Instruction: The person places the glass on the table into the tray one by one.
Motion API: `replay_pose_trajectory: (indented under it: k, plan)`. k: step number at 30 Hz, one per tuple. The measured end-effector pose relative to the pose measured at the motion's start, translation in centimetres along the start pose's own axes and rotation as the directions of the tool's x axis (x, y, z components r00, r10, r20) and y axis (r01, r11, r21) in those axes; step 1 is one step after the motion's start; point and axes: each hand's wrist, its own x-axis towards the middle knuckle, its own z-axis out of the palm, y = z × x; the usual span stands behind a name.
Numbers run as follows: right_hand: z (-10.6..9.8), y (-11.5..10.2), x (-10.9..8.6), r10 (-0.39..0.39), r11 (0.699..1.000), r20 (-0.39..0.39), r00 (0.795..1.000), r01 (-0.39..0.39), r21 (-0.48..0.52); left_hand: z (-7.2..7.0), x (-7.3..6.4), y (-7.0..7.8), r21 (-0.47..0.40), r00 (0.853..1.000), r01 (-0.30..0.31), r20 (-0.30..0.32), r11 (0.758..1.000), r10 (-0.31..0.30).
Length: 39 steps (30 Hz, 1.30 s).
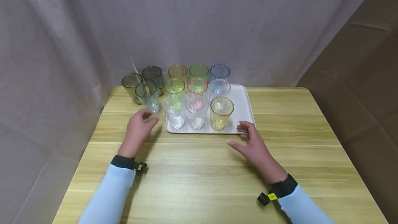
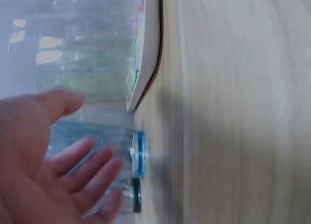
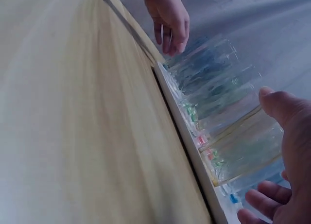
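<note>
My left hand (image 1: 136, 132) is beside a bluish glass (image 1: 147, 96) at the left, fingers loosely bent and a gap between thumb and fingertips. In the left wrist view nothing lies in that hand (image 2: 58, 170); whether a fingertip touches the glass I cannot tell. My right hand (image 1: 253, 144) hovers by the front right corner of a white tray (image 1: 244, 110), thumb spread from the fingers. Closest to it on the tray stands an amber-rimmed glass (image 1: 221, 113), which the right wrist view shows apart from the thumb. Two clear glasses (image 1: 176, 113) share the front row.
Behind them on the tray are glasses with green (image 1: 174, 89), red (image 1: 197, 87) and clear rims, then a back row. Two smoky grey glasses (image 1: 132, 85) stand off the tray at left. A curtain (image 1: 199, 20) hangs behind the wooden table (image 1: 192, 179).
</note>
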Motion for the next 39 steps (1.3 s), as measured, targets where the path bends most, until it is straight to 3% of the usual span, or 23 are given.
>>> replay_pose_trajectory:
  k: [3, 6, 9, 13, 19, 26, 30, 39]
  plan:
    - [0.1, 0.3, -1.1, -0.016, 1.000, 0.025, 1.000, 0.016, 0.000, -0.2, 0.7, -0.5, -0.075, 0.987, -0.002, -0.159, 0.997, -0.010]
    - [0.5, 0.5, -2.0, -0.035, 0.999, 0.053, 0.998, 0.034, 0.017, -0.1, 1.7, -1.0, -0.119, 0.969, -0.039, -0.246, 0.992, 0.009]
    - [0.9, -0.9, -2.8, -0.056, 0.997, 0.074, 0.996, 0.052, 0.049, 0.1, 2.6, -1.1, -0.141, 0.961, -0.062, -0.277, 0.988, 0.021]
    - [1.3, -1.1, -3.4, -0.080, 0.994, 0.095, 0.992, 0.073, 0.078, 0.3, 3.7, -1.0, -0.176, 0.953, -0.086, -0.302, 0.981, 0.029]
    - [1.6, 1.0, -3.6, -0.129, 0.988, 0.117, 0.985, 0.117, 0.100, 0.5, 4.5, -0.5, -0.213, 0.935, -0.107, -0.354, 0.971, 0.026]
    - [1.8, 1.1, -4.1, -0.122, 0.988, 0.137, 0.983, 0.107, 0.115, 0.6, 4.4, -0.3, -0.238, 0.936, -0.086, -0.352, 0.968, -0.003]
    - [1.8, 0.2, -4.4, -0.127, 0.987, 0.128, 0.984, 0.112, 0.116, 0.1, 3.8, -0.4, -0.269, 0.944, -0.082, -0.329, 0.960, -0.012]
    - [0.6, -2.8, -4.4, -0.161, 0.981, 0.128, 0.979, 0.144, 0.132, -3.2, -0.4, 0.5, -0.245, 0.977, -0.129, -0.197, 0.961, 0.081]
